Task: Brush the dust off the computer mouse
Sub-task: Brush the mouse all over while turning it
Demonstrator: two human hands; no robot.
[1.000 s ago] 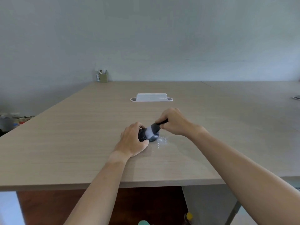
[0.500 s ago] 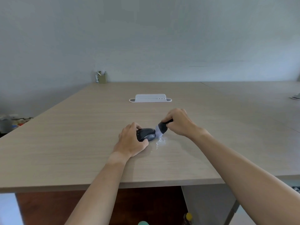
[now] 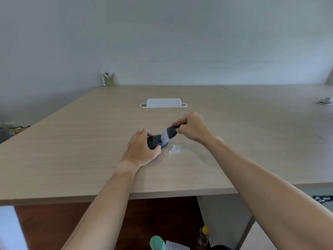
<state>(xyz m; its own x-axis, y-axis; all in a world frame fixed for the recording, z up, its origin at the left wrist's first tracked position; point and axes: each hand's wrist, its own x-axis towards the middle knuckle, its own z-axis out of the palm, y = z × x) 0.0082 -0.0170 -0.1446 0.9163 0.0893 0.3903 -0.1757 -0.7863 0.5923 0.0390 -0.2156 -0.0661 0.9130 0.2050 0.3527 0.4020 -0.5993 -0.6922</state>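
Observation:
A dark computer mouse [image 3: 154,141] lies on the wooden table [image 3: 72,141], partly covered by my left hand [image 3: 140,150], which grips it from the left. My right hand [image 3: 191,126] holds a small brush [image 3: 168,134] with a dark ferrule and pale bristles. The bristles rest on the right end of the mouse. A small patch of white dust [image 3: 173,148] lies on the table just right of the mouse.
A white cable tray [image 3: 163,103] sits further back at the table's centre. A pen holder [image 3: 108,80] stands at the far left corner by the wall. A white object [image 3: 325,101] lies at the far right. Bottles [image 3: 157,242] stand on the floor below the table's front edge.
The brush was on the mouse, swept off to its right half a second ago, and now is back on the mouse's right end. My left hand stayed on the mouse.

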